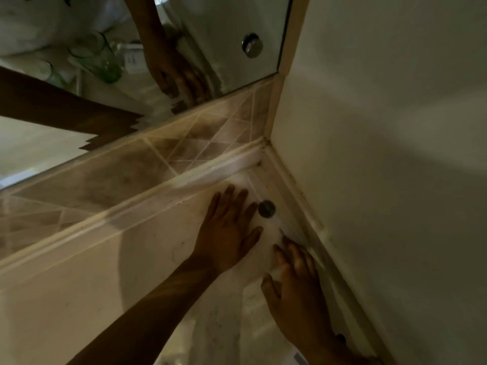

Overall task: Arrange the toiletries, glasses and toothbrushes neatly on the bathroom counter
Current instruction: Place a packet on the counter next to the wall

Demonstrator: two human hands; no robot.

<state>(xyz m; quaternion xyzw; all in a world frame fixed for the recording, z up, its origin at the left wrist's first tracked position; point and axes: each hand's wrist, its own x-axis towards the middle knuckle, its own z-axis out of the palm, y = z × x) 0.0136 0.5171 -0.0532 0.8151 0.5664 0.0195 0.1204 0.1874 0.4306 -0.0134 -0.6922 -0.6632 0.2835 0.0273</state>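
My left hand [228,233] lies flat on the pale counter [66,299] near the back right corner, fingers spread, holding nothing. My right hand [296,283] rests just to its right along the side wall, fingers also apart and empty. Both hands press on a whitish patch [266,248] that may be a cloth or sheet; I cannot tell which. A small round metal disc [266,208] sits by my left fingertips. Clear greenish glasses [101,60] and a small white box [131,59] show only as reflections in the mirror.
The mirror [224,27] runs along the back above a tiled splashback [158,154], with a round metal fixing [252,45] on it. A plain wall [382,127] closes the right side. The mirror also reflects my hand and arm.
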